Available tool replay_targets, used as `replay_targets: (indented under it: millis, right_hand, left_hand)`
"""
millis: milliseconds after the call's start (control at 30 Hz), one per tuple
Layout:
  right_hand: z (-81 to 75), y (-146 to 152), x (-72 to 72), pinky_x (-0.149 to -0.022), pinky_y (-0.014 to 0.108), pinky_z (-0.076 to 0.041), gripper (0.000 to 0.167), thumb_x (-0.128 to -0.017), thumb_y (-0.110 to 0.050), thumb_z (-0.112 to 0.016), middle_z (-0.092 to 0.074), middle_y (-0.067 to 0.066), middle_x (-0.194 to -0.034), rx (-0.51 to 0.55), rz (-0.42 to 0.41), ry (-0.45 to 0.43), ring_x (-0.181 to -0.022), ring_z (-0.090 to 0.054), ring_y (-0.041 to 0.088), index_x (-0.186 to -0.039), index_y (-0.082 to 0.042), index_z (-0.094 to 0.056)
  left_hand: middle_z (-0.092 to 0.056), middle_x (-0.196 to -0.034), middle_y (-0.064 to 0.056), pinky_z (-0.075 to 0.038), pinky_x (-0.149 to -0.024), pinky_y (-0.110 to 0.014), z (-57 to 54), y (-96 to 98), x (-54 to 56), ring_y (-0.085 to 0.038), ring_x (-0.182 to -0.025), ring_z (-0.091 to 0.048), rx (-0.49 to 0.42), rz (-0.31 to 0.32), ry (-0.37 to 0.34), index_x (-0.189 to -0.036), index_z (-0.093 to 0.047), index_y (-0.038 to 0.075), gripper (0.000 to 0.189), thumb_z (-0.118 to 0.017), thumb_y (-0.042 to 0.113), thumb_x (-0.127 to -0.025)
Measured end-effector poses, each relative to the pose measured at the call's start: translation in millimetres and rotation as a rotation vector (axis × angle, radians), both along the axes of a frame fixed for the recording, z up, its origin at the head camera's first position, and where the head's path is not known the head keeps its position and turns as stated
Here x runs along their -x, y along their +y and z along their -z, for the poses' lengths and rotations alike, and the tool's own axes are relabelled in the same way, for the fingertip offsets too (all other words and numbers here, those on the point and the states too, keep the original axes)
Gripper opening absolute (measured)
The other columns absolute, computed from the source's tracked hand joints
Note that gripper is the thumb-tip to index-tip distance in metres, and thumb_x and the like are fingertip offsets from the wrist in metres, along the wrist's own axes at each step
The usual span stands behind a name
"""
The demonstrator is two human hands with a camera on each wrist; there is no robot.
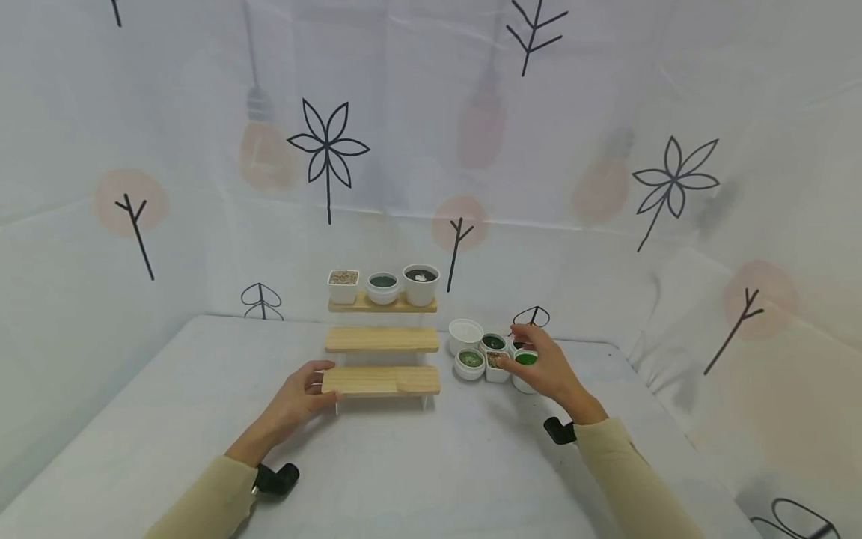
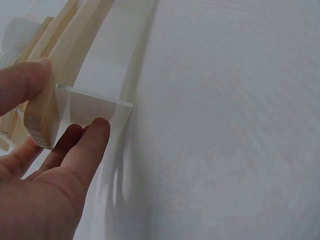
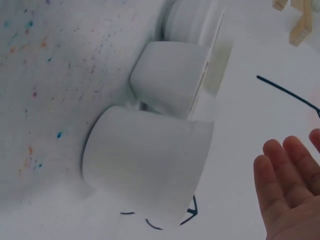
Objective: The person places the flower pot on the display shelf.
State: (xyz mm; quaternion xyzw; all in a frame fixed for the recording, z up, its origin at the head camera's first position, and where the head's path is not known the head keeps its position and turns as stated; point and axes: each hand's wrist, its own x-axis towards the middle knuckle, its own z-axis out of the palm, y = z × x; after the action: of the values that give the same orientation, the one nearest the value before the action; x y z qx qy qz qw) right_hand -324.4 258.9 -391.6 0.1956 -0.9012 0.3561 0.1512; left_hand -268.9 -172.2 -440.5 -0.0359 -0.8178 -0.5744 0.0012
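Note:
A three-tier display stand has pale wooden boards, the lowest board [image 1: 380, 382] being nearest to me. My left hand [image 1: 296, 397] grips the left end of that board. In the left wrist view, the thumb lies on the wood and the fingers are by the translucent support [image 2: 92, 105]. My right hand [image 1: 548, 370] hovers over a cluster of small white pots at the right, its fingers extended. Beneath it are a round pot with bright green filling [image 1: 525, 380] and a square pot [image 1: 497, 367]. In the right wrist view, the fingers [image 3: 280, 185] are apart from the pots.
On the top board [image 1: 384, 304] stand a square pot [image 1: 343, 288], a low round pot [image 1: 382, 290] and a taller round pot [image 1: 420, 288]. A white bowl [image 1: 465, 335] and a green-filled pot [image 1: 470, 365] stand right of the stand. Patterned cloth hangs behind.

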Motion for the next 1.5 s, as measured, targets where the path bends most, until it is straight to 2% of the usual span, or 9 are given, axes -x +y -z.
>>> replay_targets:
  millis: [167, 333, 600, 733, 900, 1200, 1500]
  right_hand:
    - [5.5, 10.4, -1.7, -0.098, 0.053, -0.04, 0.075, -0.081, -0.04, -0.074, -0.049, 0.017, -0.134, 0.004, 0.018, 0.033, -0.121, -0.047, 0.036, -0.139, -0.005, -0.043]
    - [11.2, 17.7, -2.2, -0.097, 0.058, -0.037, 0.074, -0.082, -0.04, -0.074, -0.046, 0.016, -0.137, 0.005, 0.062, 0.015, -0.123, -0.044, 0.04, -0.14, -0.007, -0.042]
    - [21.4, 26.6, 2.2, -0.098, 0.058, -0.036, 0.072, -0.082, -0.039, -0.073, -0.043, 0.017, -0.139, -0.018, 0.123, 0.012, -0.124, -0.041, 0.042, -0.139, -0.006, -0.043]
    - [25.8, 31.3, 4.5, -0.098, 0.057, -0.036, 0.075, -0.082, -0.041, -0.073, -0.042, 0.019, -0.14, -0.014, 0.131, -0.001, -0.124, -0.041, 0.043, -0.139, -0.004, -0.042]
    - [31.6, 38.0, 8.8, -0.101, 0.054, -0.035, 0.077, -0.082, -0.039, -0.073, -0.041, 0.02, -0.139, -0.01, 0.117, -0.014, -0.127, -0.039, 0.038, -0.14, -0.001, -0.04]
    - [35.5, 43.0, 12.0, -0.1, 0.055, -0.036, 0.081, -0.082, -0.04, -0.073, -0.039, 0.025, -0.14, 0.0, 0.127, -0.094, -0.126, -0.039, 0.041, -0.141, 0.003, -0.037]
    - [38.1, 45.5, 14.0, -0.099, 0.056, -0.038, 0.091, -0.082, -0.046, -0.07, -0.031, 0.026, -0.146, -0.006, 0.169, -0.243, -0.124, -0.04, 0.045, -0.146, 0.0, -0.026]
  left_hand:
    - [-0.052, -0.128, -0.021, -0.049, -0.091, -0.042, -0.6, 0.4, -0.3, -0.033, -0.115, -0.055, 0.002, -0.004, -0.001, -0.139, -0.041, 0.005, 0.065, -0.073, 0.014, -0.083]
    - [-0.052, -0.129, -0.022, -0.049, -0.09, -0.042, 0.2, 0.4, 0.0, -0.033, -0.115, -0.055, 0.001, -0.004, -0.002, -0.139, -0.04, 0.005, 0.066, -0.074, 0.015, -0.083]
    - [-0.05, -0.13, -0.023, -0.049, -0.091, -0.042, 0.3, 0.3, -0.2, -0.034, -0.117, -0.054, -0.013, 0.002, -0.001, -0.14, -0.04, 0.005, 0.067, -0.074, 0.014, -0.083]
    - [-0.05, -0.131, -0.023, -0.049, -0.091, -0.042, -0.2, 0.4, -0.2, -0.034, -0.117, -0.054, -0.002, -0.002, -0.006, -0.14, -0.04, 0.005, 0.066, -0.073, 0.015, -0.083]
    - [-0.051, -0.131, -0.021, -0.048, -0.092, -0.042, -0.6, 0.3, 0.9, -0.034, -0.117, -0.054, 0.011, -0.011, -0.015, -0.14, -0.04, 0.006, 0.065, -0.073, 0.015, -0.084]
    - [-0.051, -0.131, -0.022, -0.047, -0.092, -0.044, -3.7, 0.3, -2.4, -0.035, -0.117, -0.054, 0.013, -0.001, -0.013, -0.14, -0.04, 0.005, 0.065, -0.072, 0.014, -0.084]
    - [-0.051, -0.13, -0.021, -0.047, -0.092, -0.044, -1.9, -0.2, -1.4, -0.033, -0.117, -0.054, 0.01, 0.003, -0.004, -0.139, -0.04, 0.005, 0.065, -0.073, 0.014, -0.083]
